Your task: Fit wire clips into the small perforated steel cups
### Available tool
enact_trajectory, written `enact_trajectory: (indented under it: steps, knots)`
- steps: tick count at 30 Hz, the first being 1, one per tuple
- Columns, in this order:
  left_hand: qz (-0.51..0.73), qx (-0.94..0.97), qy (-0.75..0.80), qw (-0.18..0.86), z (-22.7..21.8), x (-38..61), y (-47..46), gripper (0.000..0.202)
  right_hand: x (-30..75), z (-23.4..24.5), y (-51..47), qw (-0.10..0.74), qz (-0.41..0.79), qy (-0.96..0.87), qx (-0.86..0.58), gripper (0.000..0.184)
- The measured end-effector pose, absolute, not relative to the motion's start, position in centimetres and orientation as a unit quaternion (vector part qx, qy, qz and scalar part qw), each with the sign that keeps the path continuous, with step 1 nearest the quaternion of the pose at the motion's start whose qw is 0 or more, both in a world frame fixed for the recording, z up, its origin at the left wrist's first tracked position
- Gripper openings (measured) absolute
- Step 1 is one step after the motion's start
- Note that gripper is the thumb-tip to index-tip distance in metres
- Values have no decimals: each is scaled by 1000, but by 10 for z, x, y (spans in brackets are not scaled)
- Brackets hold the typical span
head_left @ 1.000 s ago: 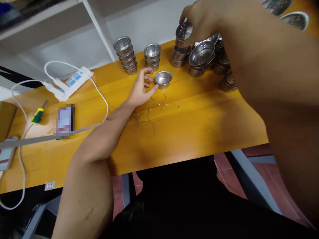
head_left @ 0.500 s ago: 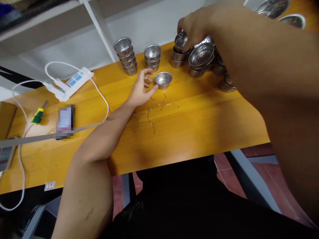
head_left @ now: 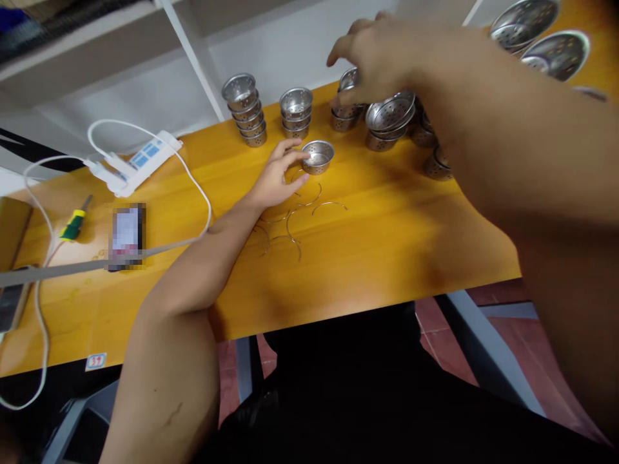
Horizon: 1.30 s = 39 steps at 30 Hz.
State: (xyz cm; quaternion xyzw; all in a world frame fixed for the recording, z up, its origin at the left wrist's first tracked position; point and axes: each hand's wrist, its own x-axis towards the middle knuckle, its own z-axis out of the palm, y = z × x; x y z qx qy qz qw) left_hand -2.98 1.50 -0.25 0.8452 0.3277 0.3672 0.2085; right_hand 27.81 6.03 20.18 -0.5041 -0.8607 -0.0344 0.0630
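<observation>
A single perforated metal cup [head_left: 319,158] sits upright on the table. My left hand [head_left: 280,175] rests just left of it, fingers spread, with a fingertip at its rim; whether it touches I cannot tell. My right hand [head_left: 374,64] hovers over a stack of similar cups [head_left: 344,121], fingers apart and nothing seen in them; it hides part of the stack. Right of that stands another stack with a tilted cup [head_left: 391,113] on top. Several thin curved wires [head_left: 293,225] lie on the table in front of my left hand.
More stacked cups [head_left: 245,109] and a shorter stack [head_left: 296,113] stand along the back edge. Larger metal bowls [head_left: 556,55] are at the far right. Leftward lie a power strip [head_left: 145,161] with white cables, a phone [head_left: 126,235] and a green-and-yellow screwdriver [head_left: 73,225].
My right hand has let go of the stack's top cup and lifted, its fingers spreading. My left fingers have stretched toward the single cup's rim.
</observation>
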Motion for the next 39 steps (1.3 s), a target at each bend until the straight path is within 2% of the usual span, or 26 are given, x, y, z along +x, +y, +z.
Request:
enact_trajectory:
  steps: [5, 7, 9, 11, 15, 17, 19, 21, 25, 27, 29, 34, 39]
  knots:
    - [342, 838, 366, 219, 4, -27, 12, 55, 268, 204, -3, 101, 39, -920, -376, 60]
    - [344, 831, 377, 220, 5, -27, 11, 48, 270, 199, -18, 101, 96, -927, -348, 43]
    - [352, 825, 383, 219, 5, -26, 11, 44, 273, 191, -29, 63, 156, -922, -349, 26]
    - [373, 816, 385, 216, 1, -27, 14, 49, 275, 181, -38, -15, 183, -913, -363, 18]
    - [470, 754, 394, 234, -17, -30, 31, 82, 272, 160, -46, -153, 201, -894, -370, 14]
    - [509, 720, 395, 258, -23, -32, 39, 101, 268, 151, -48, -181, 215, -889, -362, 12]
    - [514, 709, 398, 274, -22, -34, 43, 108, 262, 145, -48, -176, 213, -893, -355, 9]
    - [505, 711, 397, 286, -18, -34, 43, 110, 257, 139, -48, -146, 199, -901, -356, 7]
    - [509, 703, 389, 310, -14, -34, 44, 118, 246, 131, -44, -77, 181, -913, -358, 20]
    - [525, 678, 397, 326, -17, -35, 47, 123, 240, 131, -44, -60, 166, -918, -354, 20]
    - [539, 652, 406, 344, -21, -38, 51, 124, 232, 133, -45, -70, 139, -924, -351, 15]
    - [540, 650, 401, 355, -31, -42, 59, 114, 209, 143, -57, -126, 70, -921, -363, 17]
    - [534, 667, 385, 348, -42, -45, 70, 108, 202, 150, -64, -162, 90, -908, -375, 10]
